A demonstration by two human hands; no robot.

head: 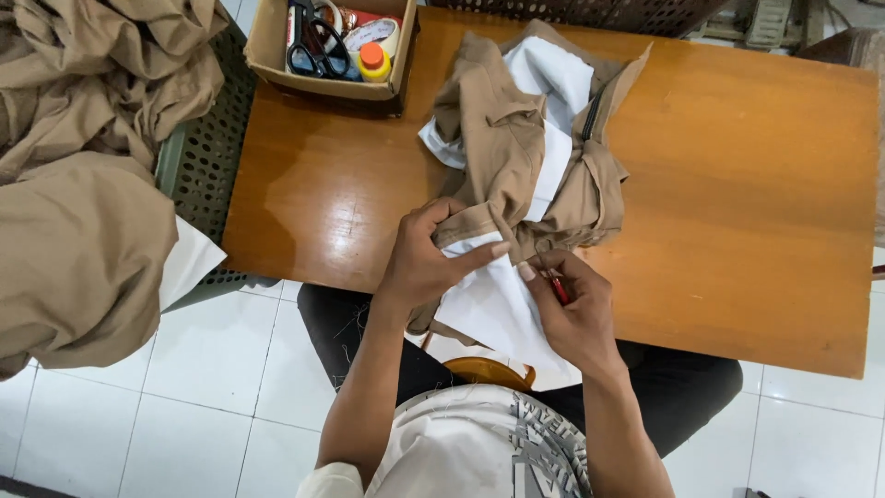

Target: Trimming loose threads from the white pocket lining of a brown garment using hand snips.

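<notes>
At frame centre, my left hand [426,263] pinches the tan garment [516,148] and its white lining [489,300] at the bench [737,184] edge; my right hand [573,304] grips a small red tool [559,290]. Work looks midway; more tan garments [83,184] wait at left.

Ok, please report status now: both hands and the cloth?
Left hand pinching white lining. Right hand holding small red tool at khaki garment. Nothing blocking.

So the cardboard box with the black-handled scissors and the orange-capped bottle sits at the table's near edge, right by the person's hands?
Not quite. The head view shows the cardboard box with the black-handled scissors and orange-capped bottle at the wooden table's far edge, well away from the left hand and right hand.
</notes>
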